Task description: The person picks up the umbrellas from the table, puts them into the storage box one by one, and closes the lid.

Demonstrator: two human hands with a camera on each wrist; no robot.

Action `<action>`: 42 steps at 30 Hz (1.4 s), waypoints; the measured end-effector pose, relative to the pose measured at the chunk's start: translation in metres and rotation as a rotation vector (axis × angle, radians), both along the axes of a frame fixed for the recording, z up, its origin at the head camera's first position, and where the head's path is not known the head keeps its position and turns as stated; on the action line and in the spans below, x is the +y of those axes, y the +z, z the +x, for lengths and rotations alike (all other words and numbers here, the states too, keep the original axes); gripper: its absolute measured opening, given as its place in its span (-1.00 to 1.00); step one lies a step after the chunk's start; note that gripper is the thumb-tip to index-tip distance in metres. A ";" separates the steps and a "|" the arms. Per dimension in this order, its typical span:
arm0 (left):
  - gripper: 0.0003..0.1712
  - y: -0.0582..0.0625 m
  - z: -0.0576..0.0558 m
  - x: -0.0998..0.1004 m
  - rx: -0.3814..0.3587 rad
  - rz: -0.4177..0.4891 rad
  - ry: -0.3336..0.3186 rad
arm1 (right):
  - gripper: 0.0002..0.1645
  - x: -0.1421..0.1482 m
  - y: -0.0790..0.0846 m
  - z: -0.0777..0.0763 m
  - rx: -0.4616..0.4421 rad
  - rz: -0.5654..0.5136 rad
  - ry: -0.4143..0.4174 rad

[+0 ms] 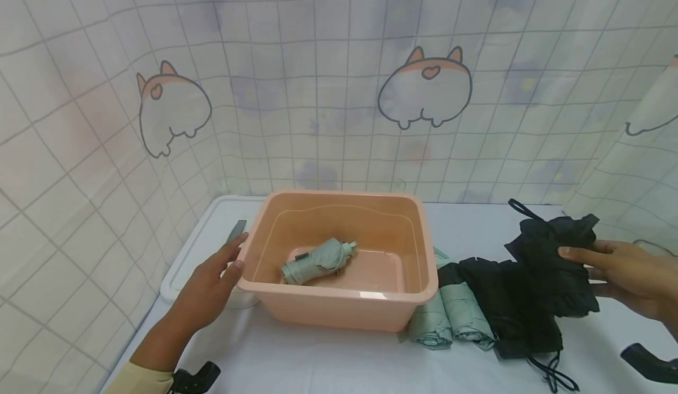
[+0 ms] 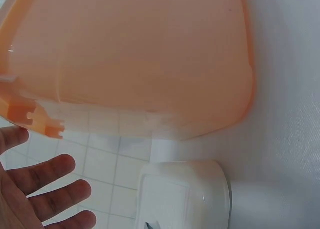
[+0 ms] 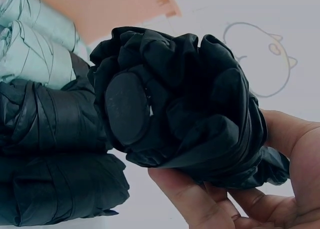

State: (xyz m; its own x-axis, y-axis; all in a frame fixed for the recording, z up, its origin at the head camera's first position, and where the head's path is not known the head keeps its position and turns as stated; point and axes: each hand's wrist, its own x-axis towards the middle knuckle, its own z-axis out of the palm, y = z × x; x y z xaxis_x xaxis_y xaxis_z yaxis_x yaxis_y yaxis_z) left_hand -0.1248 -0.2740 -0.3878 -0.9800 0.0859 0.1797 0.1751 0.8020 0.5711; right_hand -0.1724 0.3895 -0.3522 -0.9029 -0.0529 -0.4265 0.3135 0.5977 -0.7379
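My right hand grips a folded black umbrella, its thumb on the near side and a wrist loop sticking out at the far end. In the right wrist view the umbrella's flat oval handle end faces the camera amid bunched cloth. At the left rim of a peach plastic basin, my left hand rests with fingers spread and loosely extended. One fingertip meets the rim in the left wrist view. Inside the basin lies a rolled pale-green umbrella, tilted toward the right.
Right of the basin, rolled pale-green umbrellas lie beside folded black umbrellas on the white table. A white lidded container stands behind my left hand, partly hidden by the basin. A tile-patterned curtain surrounds the table.
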 end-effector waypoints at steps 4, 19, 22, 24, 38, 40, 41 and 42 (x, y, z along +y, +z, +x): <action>-0.36 -0.001 0.000 -0.001 0.000 0.003 -0.001 | 0.28 -0.001 0.001 -0.001 0.007 -0.004 0.016; -0.36 0.001 0.000 0.001 0.001 0.005 0.003 | 0.20 -0.011 0.007 0.000 0.035 -0.028 0.042; -0.35 0.000 0.001 0.001 0.002 0.004 0.003 | 0.20 -0.013 0.008 0.000 0.040 -0.038 0.042; -0.35 0.000 0.001 0.001 0.004 0.005 0.001 | 0.19 -0.014 0.008 0.000 0.043 -0.046 0.042; -0.35 -0.003 -0.001 -0.004 0.000 0.036 -0.030 | 0.21 -0.021 0.009 -0.001 0.068 -0.069 0.049; -0.35 -0.003 -0.001 -0.004 0.004 0.038 -0.032 | 0.20 -0.022 0.010 -0.001 0.073 -0.078 0.050; -0.35 -0.004 -0.001 -0.004 0.005 0.039 -0.033 | 0.19 -0.023 0.010 -0.001 0.075 -0.084 0.051; -0.36 -0.004 -0.001 -0.004 0.006 0.040 -0.035 | 0.19 -0.024 0.011 -0.001 0.076 -0.088 0.052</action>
State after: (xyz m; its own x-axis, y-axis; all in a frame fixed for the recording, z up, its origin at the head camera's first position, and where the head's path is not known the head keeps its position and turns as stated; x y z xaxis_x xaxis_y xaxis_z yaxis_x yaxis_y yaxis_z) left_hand -0.1261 -0.2779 -0.3914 -0.9753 0.1128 0.1898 0.2064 0.7719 0.6013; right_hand -0.1729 0.3651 -0.3416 -0.9274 -0.1351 -0.3488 0.2248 0.5439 -0.8085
